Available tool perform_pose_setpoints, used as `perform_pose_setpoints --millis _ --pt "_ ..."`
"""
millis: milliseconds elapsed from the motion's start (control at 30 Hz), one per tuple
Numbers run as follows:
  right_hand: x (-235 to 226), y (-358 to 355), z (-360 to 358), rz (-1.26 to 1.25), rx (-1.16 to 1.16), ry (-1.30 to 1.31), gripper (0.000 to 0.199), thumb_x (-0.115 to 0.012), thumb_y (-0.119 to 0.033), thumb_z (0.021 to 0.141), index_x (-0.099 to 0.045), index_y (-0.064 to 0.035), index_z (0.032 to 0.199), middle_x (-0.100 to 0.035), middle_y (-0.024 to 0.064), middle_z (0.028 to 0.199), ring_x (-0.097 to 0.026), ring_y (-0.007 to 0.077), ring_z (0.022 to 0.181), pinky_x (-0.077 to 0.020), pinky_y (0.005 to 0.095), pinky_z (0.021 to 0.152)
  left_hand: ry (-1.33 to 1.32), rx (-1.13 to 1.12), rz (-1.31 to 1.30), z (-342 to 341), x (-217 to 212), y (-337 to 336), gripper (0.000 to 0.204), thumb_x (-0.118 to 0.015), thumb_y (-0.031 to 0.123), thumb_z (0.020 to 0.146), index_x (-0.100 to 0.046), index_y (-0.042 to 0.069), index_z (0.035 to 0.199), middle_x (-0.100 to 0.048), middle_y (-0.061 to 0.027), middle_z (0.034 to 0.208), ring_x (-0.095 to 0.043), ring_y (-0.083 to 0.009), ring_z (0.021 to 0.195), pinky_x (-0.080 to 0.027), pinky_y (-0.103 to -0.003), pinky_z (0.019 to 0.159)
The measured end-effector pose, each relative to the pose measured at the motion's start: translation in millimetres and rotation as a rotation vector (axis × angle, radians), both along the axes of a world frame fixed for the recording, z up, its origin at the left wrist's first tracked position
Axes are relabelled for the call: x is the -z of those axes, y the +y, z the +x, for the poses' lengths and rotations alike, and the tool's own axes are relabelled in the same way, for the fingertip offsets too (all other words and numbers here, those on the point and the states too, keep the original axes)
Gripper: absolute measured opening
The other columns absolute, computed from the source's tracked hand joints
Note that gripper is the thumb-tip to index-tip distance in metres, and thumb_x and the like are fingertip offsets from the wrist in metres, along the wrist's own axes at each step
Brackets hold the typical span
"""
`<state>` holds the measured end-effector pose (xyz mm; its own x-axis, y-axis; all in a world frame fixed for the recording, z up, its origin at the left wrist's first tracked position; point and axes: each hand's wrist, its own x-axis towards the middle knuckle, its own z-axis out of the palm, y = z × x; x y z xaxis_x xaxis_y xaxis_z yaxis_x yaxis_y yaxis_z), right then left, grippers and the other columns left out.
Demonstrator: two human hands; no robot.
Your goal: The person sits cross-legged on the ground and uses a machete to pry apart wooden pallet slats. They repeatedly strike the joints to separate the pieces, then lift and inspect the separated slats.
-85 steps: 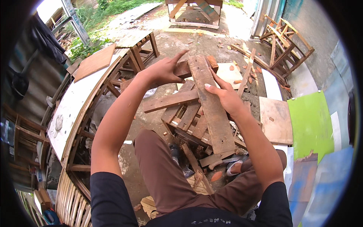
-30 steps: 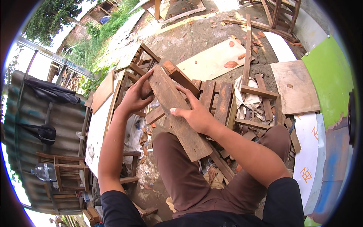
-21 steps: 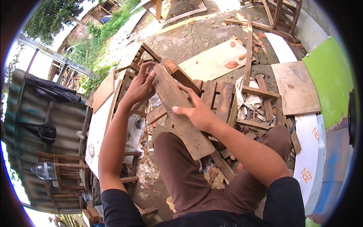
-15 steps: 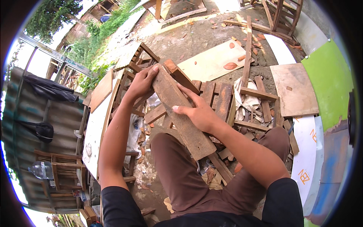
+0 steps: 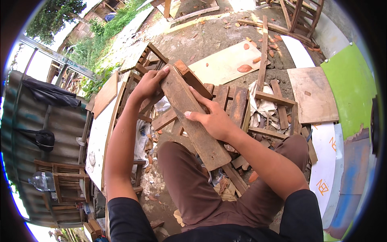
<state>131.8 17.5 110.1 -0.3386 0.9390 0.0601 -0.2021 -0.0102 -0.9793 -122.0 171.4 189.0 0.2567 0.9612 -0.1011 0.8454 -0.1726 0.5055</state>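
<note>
A worn brown wooden plank (image 5: 197, 125) slants across the middle, its near end above my knees. My left hand (image 5: 151, 84) grips its far upper end, thumb lying on the top face. Farther down the plank, my right hand (image 5: 211, 121) wraps over its right edge, thumb on the face and fingers along the side. Both hands are closed on the wood; the underside and some fingertips are hidden. Just beyond the plank stands a thick wooden block (image 5: 192, 78). Beneath and right of it is a slatted wooden piece (image 5: 238, 105).
A wooden frame (image 5: 276, 99) with a pale cloth (image 5: 262, 109) sits to the right. Beyond lies a light plywood sheet (image 5: 225, 62) with dry leaves. At left are a white-topped table (image 5: 98, 141), a small wooden stool (image 5: 72, 181) and a clear water bottle (image 5: 42, 181).
Almost nothing differs. The view has shifted very slightly, and both hands keep their hold on the plank in nearly the same place.
</note>
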Motion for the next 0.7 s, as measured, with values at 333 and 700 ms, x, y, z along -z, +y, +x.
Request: perform_pose_setpoints --millis 333,700 --pt "4.2 -5.6 5.6 -0.043 0.018 -0.006 0.074 -0.068 -0.035 0.104 -0.04 -0.0066 0.166 -0.062 0.0157 0.149 -0.06 0.021 0.131 -0.0453 0.0322 0.113 -0.199 0.094 -0.199 -5.5 -0.3 -3.7 0.068 -0.052 0.059 0.111 -0.074 -0.005 0.117 -0.069 0.0004 0.095 -0.058 -0.0083 0.083 -0.049 -0.027 0.075" --pt "12.7 -28.2 8.1 -0.208 -0.094 0.07 0.057 -0.056 -0.046 0.111 -0.063 0.004 0.138 -0.07 0.011 0.125 -0.065 0.0165 0.112 -0.0494 0.0302 0.1 -0.246 0.085 -0.168 -10.8 15.5 17.1 0.078 -0.055 0.07 0.104 -0.077 -0.004 0.117 -0.073 -0.0075 0.094 -0.064 -0.0154 0.084 -0.053 -0.033 0.081"
